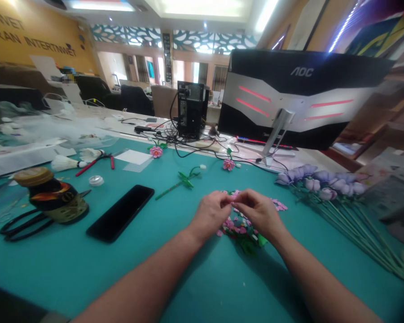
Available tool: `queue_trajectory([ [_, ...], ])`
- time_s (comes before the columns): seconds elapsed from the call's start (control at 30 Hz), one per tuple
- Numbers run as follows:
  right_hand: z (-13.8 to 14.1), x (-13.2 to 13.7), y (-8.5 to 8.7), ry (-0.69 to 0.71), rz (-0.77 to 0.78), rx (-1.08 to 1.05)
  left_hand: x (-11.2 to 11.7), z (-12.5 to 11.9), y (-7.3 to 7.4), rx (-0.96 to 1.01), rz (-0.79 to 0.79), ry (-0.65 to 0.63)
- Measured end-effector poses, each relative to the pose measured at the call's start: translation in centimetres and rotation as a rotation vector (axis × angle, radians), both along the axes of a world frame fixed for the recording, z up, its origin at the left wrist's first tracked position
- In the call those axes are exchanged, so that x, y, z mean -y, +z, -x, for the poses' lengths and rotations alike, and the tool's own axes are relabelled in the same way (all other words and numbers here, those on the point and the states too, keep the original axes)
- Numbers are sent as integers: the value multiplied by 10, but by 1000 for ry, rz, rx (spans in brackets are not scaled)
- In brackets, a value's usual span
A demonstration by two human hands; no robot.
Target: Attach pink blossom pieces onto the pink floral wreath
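Observation:
My left hand (pixel 210 214) and my right hand (pixel 259 213) meet at the fingertips over a small heap of pink petal and green leaf pieces (pixel 239 228) on the teal mat (pixel 128 269). Both hands are pinched closed on a tiny pink piece (pixel 233 204) between them; what exactly it is I cannot make out. More pink pieces (pixel 278 205) lie just right of my right hand. A green stem with leaves (pixel 182 180) lies a little beyond my left hand.
A black phone (pixel 121 213) lies left of my hands, beside a dark jar with a gold lid (pixel 52 195) and black scissors (pixel 20 226). Purple artificial flowers (pixel 323 184) with long stems lie at right. Two finished pink flowers (pixel 155 152) (pixel 228 164), red-handled pliers (pixel 94 162), a monitor back (pixel 296 98) and cables stand behind.

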State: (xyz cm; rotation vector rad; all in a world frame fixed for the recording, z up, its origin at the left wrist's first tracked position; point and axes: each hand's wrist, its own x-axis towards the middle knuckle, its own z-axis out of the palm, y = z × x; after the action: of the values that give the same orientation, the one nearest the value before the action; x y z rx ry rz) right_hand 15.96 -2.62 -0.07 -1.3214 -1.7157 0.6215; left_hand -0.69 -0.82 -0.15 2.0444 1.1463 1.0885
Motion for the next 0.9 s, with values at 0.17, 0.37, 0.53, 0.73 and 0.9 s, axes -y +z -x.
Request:
queue_trajectory([
  [0.17, 1, 1, 3, 14, 26, -48, 2, 1, 3, -11, -35, -32],
  [0.37, -1, -1, 1, 18, 74, -103, 4, 1, 5, -33, -24, -39],
  [0.53, -1, 0, 2, 33, 85, -108, 3, 0, 2, -27, -30, -51],
  [0.73, 1, 1, 4, 37, 91, -125, 4, -1, 3, -39, -6, -46],
  [0.9, 0, 2, 4, 30, 100, -93, 5, -1, 4, -47, 6, -49],
])
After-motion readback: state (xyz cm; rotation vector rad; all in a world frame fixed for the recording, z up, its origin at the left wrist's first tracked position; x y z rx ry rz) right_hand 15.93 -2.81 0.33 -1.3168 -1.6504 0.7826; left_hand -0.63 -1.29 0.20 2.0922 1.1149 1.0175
